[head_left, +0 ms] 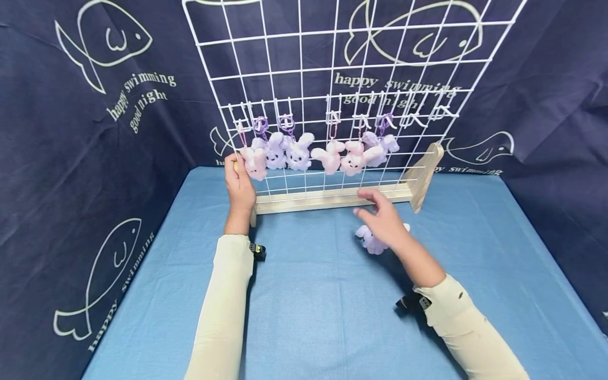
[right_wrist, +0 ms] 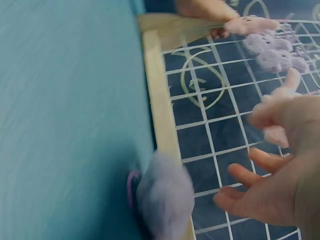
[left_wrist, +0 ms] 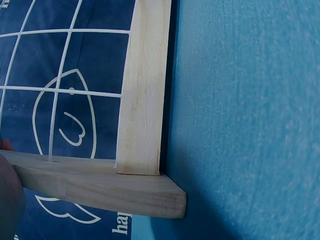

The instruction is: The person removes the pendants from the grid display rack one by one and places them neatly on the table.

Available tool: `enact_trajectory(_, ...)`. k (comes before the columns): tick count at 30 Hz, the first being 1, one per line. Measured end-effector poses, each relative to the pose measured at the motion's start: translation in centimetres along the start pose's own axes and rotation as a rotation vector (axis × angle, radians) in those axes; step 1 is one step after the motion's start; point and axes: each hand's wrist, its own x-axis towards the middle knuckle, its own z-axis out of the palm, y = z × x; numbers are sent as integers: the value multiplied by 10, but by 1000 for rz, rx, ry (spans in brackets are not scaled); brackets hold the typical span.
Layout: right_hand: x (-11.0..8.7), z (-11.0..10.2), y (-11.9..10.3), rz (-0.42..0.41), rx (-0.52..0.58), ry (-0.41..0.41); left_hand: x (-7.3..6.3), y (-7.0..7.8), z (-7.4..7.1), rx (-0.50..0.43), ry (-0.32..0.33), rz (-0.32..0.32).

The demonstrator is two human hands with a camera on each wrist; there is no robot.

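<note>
Left hand point(head_left: 241, 183) grips the wooden foot point(left_wrist: 95, 187); right hand point(head_left: 383, 220) hovers empty.
Its fingers spread loosely near a purple plush bunny point(head_left: 372, 244) lying on the blue table point(head_left: 309, 295), before the wire grid rack point(head_left: 328, 200).

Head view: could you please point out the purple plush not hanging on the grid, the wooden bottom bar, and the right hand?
Purple plush point(head_left: 372, 243): head view, on its visible body.
Wooden bottom bar point(head_left: 328, 201): head view, near the middle of its length.
Right hand point(head_left: 383, 220): head view, on the back of the hand.
</note>
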Motion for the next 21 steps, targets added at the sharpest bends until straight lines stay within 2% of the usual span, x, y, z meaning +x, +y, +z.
enact_trajectory(2, 4, -1, -6, 55, 306, 34, -1, 7, 0, -10, -7, -1)
enact_trajectory(5, 10, -4, -14, 134, 779, 6, -3, 17, 1, -23, -10, -1)
enact_trajectory(7, 13, -7, -16, 196, 1027, -24, -3, 20, 1, -26, -9, -2)
enact_trajectory(9, 16, -8, -17, 239, 1207, -32, -3, 20, 1, -25, -7, -5)
enact_trajectory(12, 19, -11, -15, 255, 1395, -15, -4, 20, 1, -22, -10, -12)
enact_trajectory(15, 22, -14, -13, 233, 1527, -2, -4, 20, 1, -25, -11, -16)
enact_trajectory(18, 25, -16, -14, 184, 1592, -15, -4, 20, 1, -27, -6, -14)
enact_trajectory(21, 27, -19, -18, 140, 1611, -31, -3, 20, 1, -28, -4, -7)
